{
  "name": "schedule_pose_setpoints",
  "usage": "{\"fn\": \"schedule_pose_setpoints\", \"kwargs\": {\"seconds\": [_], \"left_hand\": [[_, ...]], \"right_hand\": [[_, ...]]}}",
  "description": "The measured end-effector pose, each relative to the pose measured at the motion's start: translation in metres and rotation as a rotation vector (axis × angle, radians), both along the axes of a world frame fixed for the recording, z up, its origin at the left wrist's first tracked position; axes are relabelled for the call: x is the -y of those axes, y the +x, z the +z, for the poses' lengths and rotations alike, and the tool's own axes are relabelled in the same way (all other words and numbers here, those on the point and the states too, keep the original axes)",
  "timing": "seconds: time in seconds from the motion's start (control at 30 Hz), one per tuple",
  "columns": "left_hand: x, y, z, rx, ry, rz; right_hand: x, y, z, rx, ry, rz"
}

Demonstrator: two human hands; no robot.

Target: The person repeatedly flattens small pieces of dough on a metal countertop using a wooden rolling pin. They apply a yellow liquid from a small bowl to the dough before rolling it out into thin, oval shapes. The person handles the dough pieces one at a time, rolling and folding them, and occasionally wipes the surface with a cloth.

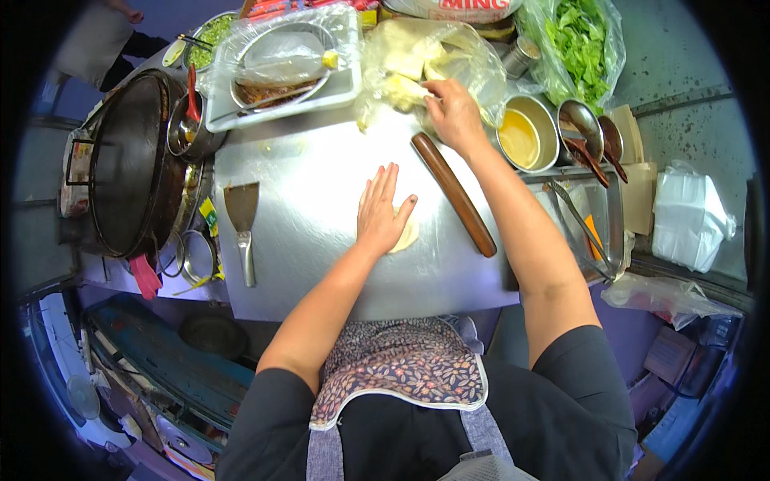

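My left hand [383, 217] lies palm down on a small flattened piece of dough [408, 235], with its thumb spread to the side. The hand covers much of the dough, which rests on the stainless steel worktop [313, 258]. Farther forward, my right hand [455, 115] reaches to the mouth of a clear plastic bag [475, 63]. Its fingertips pinch the end of a pale yellow dough lump [404, 91] there. A dark wooden rolling pin [454, 195] lies slantwise between my left hand and right forearm.
A scraper [242, 210] lies left, beside a large black griddle [129, 162] and a pot with a red ladle [191, 123]. A white tray [283, 117] holds a steel bowl. Right are a pot of yellow liquid [532, 138], tongs [580, 225] and bagged lettuce [574, 51]. A person [96, 42] stands far left.
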State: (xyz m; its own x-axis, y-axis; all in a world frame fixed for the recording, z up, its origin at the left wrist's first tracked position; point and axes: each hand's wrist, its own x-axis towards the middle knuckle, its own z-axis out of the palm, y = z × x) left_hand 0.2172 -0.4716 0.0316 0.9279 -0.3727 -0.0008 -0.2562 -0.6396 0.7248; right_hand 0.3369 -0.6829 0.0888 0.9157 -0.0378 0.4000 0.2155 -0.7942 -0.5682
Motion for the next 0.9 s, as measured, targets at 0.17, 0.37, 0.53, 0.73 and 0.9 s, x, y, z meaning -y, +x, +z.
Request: {"fn": "schedule_pose_setpoints", "kwargs": {"seconds": [0.17,0.37,0.53,0.73,0.9], "left_hand": [[-0.044,-0.02,0.029,-0.481,-0.311,0.042],[-0.059,-0.026,0.033,-0.563,-0.428,-0.002],[-0.061,0.011,0.036,-0.488,-0.425,0.049],[-0.02,0.037,0.101,-0.054,-0.42,-0.065],[-0.009,0.016,0.085,-0.467,-0.262,-0.167]], "right_hand": [[0.036,0.067,-0.022,-0.463,-0.227,-0.23],[0.048,0.09,-0.019,-0.576,-0.441,-0.302],[0.039,0.045,0.02,-0.279,0.019,-0.4],[-0.005,-0.103,-0.009,-0.673,0.738,0.108],[-0.02,-0.165,0.005,-0.757,0.997,0.108]]}}
